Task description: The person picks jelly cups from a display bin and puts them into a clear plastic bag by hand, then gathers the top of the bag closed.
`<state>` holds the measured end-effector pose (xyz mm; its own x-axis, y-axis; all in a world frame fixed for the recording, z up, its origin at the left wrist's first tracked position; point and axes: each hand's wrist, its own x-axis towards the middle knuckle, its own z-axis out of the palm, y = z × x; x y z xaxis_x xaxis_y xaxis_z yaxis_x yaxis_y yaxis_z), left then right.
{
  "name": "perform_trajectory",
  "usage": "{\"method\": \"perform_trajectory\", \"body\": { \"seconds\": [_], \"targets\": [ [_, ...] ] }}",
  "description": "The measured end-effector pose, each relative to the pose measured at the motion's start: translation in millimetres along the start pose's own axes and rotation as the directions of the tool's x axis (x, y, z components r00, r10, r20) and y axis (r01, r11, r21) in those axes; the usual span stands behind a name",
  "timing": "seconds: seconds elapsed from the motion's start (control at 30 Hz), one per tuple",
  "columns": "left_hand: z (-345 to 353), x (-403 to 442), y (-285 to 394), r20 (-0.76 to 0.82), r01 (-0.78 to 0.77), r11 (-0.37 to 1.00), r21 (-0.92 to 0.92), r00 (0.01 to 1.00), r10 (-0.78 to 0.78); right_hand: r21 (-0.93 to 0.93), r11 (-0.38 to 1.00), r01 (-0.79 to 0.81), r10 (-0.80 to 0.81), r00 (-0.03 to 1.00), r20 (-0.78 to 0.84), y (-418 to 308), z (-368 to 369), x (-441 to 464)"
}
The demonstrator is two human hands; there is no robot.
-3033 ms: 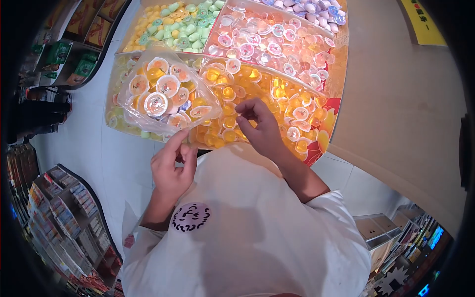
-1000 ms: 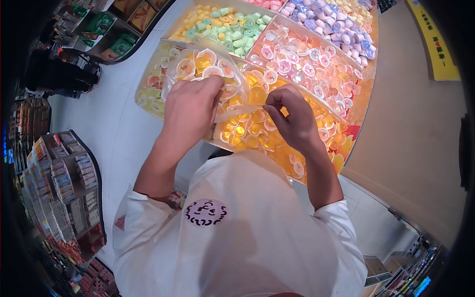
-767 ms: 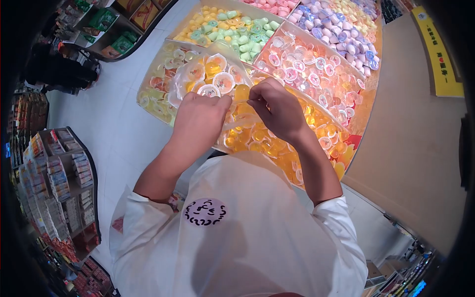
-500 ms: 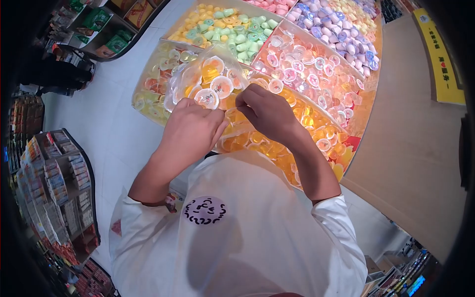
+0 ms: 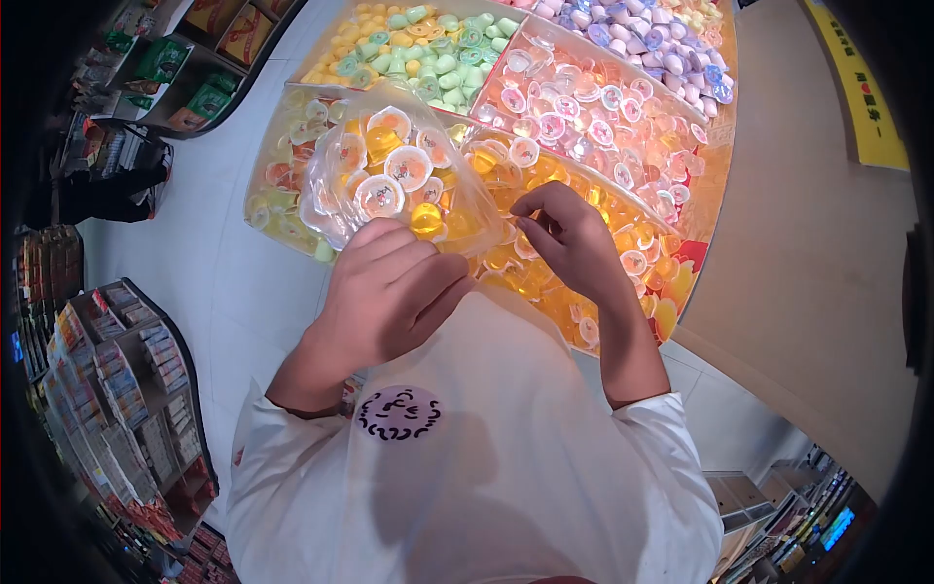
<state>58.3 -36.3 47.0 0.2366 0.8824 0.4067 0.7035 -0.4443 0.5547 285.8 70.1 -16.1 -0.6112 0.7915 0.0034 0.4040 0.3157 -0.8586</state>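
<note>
Bag (image 5: 394, 180) lies just beyond the nearer left hand (image 5: 392, 292), curled, grip unclear; right hand (image 5: 576, 241) hovers part-open rightward.

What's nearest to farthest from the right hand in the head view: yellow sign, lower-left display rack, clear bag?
From the right hand:
1. clear bag, just left
2. yellow sign, upper right
3. display rack, lower left
</note>
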Motion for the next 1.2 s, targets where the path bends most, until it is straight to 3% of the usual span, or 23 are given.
{"method": "perform_trajectory", "body": {
  "seconds": [0.17, 0.37, 0.43, 0.47, 0.53, 0.63, 0.7, 0.77, 0.87, 0.9, 0.97, 1.03, 1.13, 1.2],
  "targets": [
    [30.9, -8.0, 14.1, 0.096, -0.063, 0.987, -0.147, 0.992, 0.077, -0.025, 0.992, -0.122, 0.119, 0.989, -0.083, 30.8, -6.0, -32.6],
    [106.1, -16.7, 2.6, 0.365, 0.051, 0.967, -0.248, 0.93, 0.045, 0.002, 0.966, -0.257, 0.254, 0.954, -0.16, 63.9, -20.1, -73.9],
    [145.8, -20.0, -13.3, 0.499, 0.255, 0.917, -0.306, 0.864, -0.074, 0.013, 0.96, -0.281, 0.278, 0.944, -0.179, 78.1, -22.1, -88.4],
    [161.1, -19.2, -18.0, 0.506, 0.252, 0.916, -0.312, 0.86, -0.065, 0.011, 0.954, -0.3, 0.296, 0.933, -0.202, 84.3, -23.2, -96.1],
    [187.1, -14.3, -23.6, 0.637, 0.515, 0.818, -0.257, 0.727, -0.257, 0.009, 0.943, -0.332, 0.324, 0.916, -0.237, 95.1, -26.9, -110.4],
    [215.2, -4.8, -23.2, 0.666, 0.561, 0.777, -0.284, 0.699, -0.262, 0.069, 0.916, -0.394, 0.393, 0.854, -0.34, 110.4, -33.5, -132.5],
    [233.7, 4.6, -23.1, 0.668, 0.544, 0.791, -0.28, 0.702, -0.247, 0.103, 0.852, -0.514, 0.507, 0.758, -0.41, 118.1, -38.5, -143.0],
    [254.9, 10.1, -26.4, 0.668, 0.527, 0.805, -0.274, 0.706, -0.235, 0.053, 0.808, -0.586, 0.546, 0.714, -0.438, 116.5, -43.0, -148.3],
    [290.6, 10.9, -39.5, 0.357, 0.342, 0.933, -0.115, 0.89, -0.282, -0.035, 0.759, -0.65, 0.555, 0.674, -0.487, 123.8, -38.2, -150.7],
    [296.9, 13.4, -43.8, 0.362, 0.335, 0.935, -0.116, 0.891, -0.274, -0.076, 0.757, -0.649, 0.53, 0.678, -0.509, 130.6, -34.4, -151.1],
    [303.0, 17.6, -49.8, 0.417, 0.34, 0.939, 0.056, 0.847, -0.331, -0.113, 0.759, -0.641, 0.503, 0.688, -0.523, 147.1, -26.2, -149.5],
    [300.4, 20.4, -47.8, 0.43, 0.337, 0.941, 0.042, 0.844, -0.321, -0.153, 0.763, -0.628, 0.472, 0.704, -0.531, 152.8, -26.2, -147.0],
    [296.8, 19.3, -50.1, 0.458, 0.335, 0.934, 0.126, 0.815, -0.354, -0.042, 0.777, -0.628, 0.5, 0.657, -0.564, 154.1, -28.7, -141.8],
    [295.4, 15.3, -53.1, 0.505, 0.341, 0.928, 0.15, 0.78, -0.368, 0.09, 0.727, -0.681, 0.62, 0.594, -0.513, 151.0, -33.4, -140.1]
  ]
}}
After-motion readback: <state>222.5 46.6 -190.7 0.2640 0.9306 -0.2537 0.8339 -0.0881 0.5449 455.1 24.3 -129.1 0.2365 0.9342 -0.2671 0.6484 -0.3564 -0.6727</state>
